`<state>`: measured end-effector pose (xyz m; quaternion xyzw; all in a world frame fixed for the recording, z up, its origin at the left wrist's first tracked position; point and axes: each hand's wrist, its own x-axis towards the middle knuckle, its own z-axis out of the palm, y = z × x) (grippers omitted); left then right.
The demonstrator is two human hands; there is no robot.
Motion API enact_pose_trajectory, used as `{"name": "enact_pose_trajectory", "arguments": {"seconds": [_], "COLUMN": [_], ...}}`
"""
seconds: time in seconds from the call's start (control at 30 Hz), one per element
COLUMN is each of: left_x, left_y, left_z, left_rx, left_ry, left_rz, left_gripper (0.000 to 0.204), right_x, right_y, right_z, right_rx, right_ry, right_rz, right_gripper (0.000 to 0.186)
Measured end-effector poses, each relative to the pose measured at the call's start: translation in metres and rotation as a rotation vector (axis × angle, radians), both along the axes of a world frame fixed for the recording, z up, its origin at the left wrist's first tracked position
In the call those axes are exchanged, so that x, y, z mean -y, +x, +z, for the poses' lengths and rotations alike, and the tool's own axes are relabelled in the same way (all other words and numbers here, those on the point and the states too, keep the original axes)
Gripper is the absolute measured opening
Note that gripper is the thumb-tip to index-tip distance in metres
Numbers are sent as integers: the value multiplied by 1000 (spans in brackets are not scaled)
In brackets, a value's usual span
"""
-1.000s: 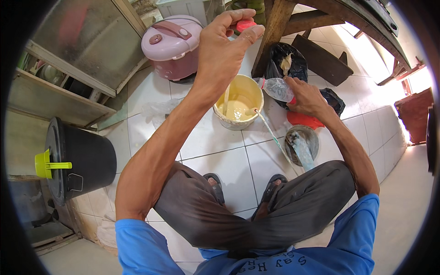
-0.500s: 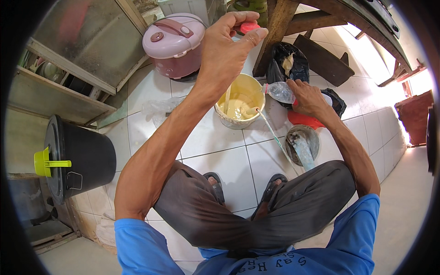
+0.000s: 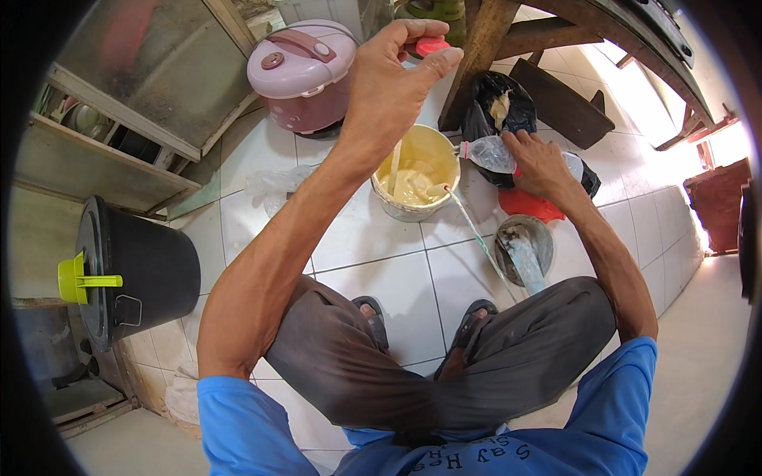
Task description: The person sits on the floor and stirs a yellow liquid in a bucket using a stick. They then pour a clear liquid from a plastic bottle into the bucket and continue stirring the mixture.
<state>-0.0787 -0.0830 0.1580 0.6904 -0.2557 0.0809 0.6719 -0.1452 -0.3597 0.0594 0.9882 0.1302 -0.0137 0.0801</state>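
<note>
High in front of me, my left hand [image 3: 397, 71] pinches a small red bottle cap [image 3: 431, 46] between thumb and fingers. My right hand [image 3: 540, 165] wraps round a clear plastic bottle [image 3: 490, 154], tipped on its side with its mouth at the right rim of a cream bucket [image 3: 403, 213]. Pale yellow liquid [image 3: 414, 182] fills the lower part of the bucket. A light-coloured stick [image 3: 394, 170] stands in it at the left. A thin pale rod or cord [image 3: 475, 232] slants out over the bucket's near right rim. Whether liquid is running from the bottle is unclear.
A small grey pail [image 3: 542, 255] stands near my right knee, beside a red plastic piece [image 3: 530, 205]. A black plastic bag [image 3: 520, 111] lies beyond the bottle. A pink rice cooker [image 3: 305, 87] sits far left, and a black lidded bin [image 3: 155, 266] at left.
My right hand and the bottle have shifted slightly up and left, and the bottle's angle has changed a little. My left hand holds the cap in nearly the same place.
</note>
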Motion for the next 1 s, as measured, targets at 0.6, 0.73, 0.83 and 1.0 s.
{"name": "enact_pose_trajectory", "arguments": {"seconds": [0.6, 0.73, 0.83, 1.0], "left_x": [-1, -2, -2, -1], "left_y": [3, 3, 5, 4], "left_z": [-5, -7, -9, -9], "left_rx": [-12, -11, -2, -11], "left_ry": [46, 51, 53, 68], "left_rz": [12, 15, 16, 18], "left_gripper": [37, 36, 36, 36], "right_x": [-8, -10, -9, -10], "right_y": [-2, -2, -1, 0], "right_z": [11, 12, 12, 9], "right_rx": [36, 75, 130, 196], "right_ry": [-28, -15, -49, -87], "right_rz": [-12, 10, 53, 84], "right_gripper": [63, 62, 59, 54]}}
